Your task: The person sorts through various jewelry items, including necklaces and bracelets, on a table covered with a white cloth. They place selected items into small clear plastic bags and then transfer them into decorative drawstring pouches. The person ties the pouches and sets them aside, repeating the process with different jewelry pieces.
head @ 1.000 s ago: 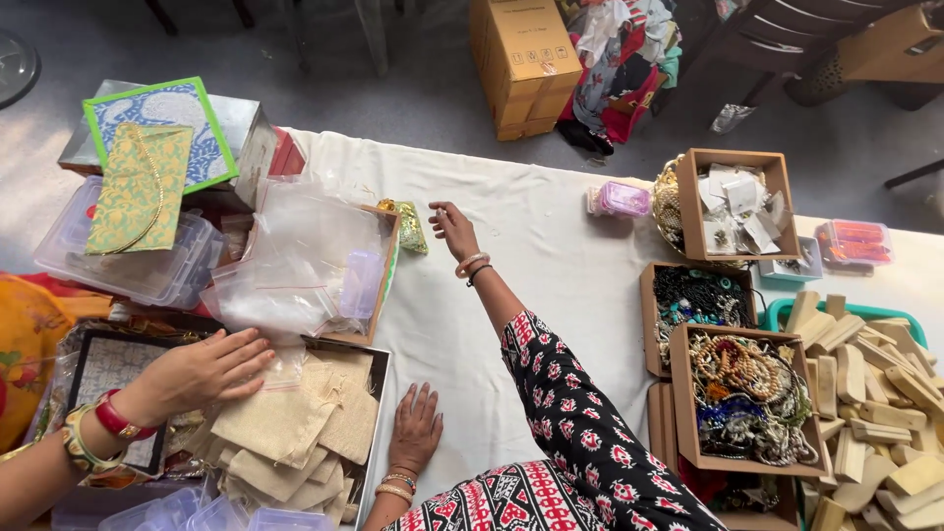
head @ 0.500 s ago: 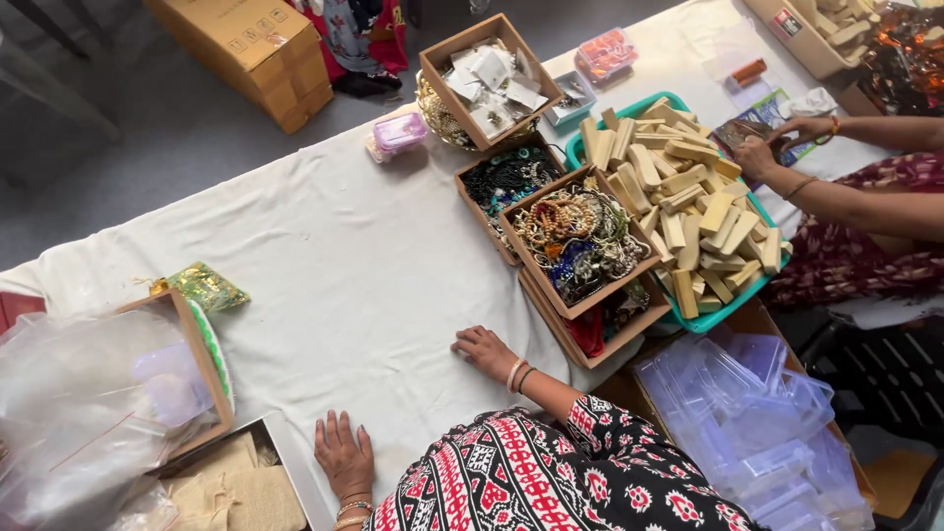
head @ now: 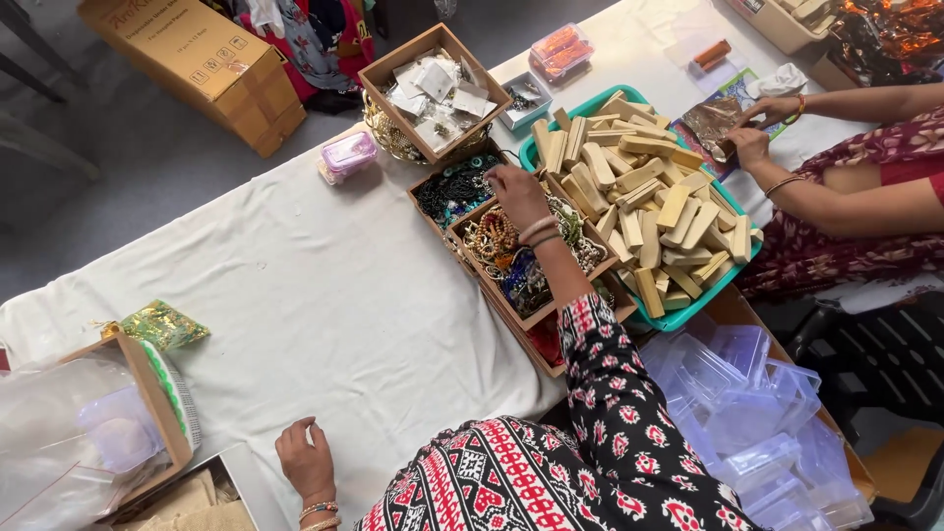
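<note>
Careful: your right hand (head: 516, 192), fingers seemingly curled, dips into the jewellery box (head: 526, 258) beside the teal tray (head: 629, 305), left hand (head: 307, 457) half-curled on the cloth (head: 324, 295); tangled strands could snag.

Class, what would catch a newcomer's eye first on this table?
Probably the teal tray heaped with pale wooden blocks, right of centre. Beside it, the right hand reaches into cardboard boxes of tangled jewellery. The left hand rests on the white cloth near the bottom edge.
</note>
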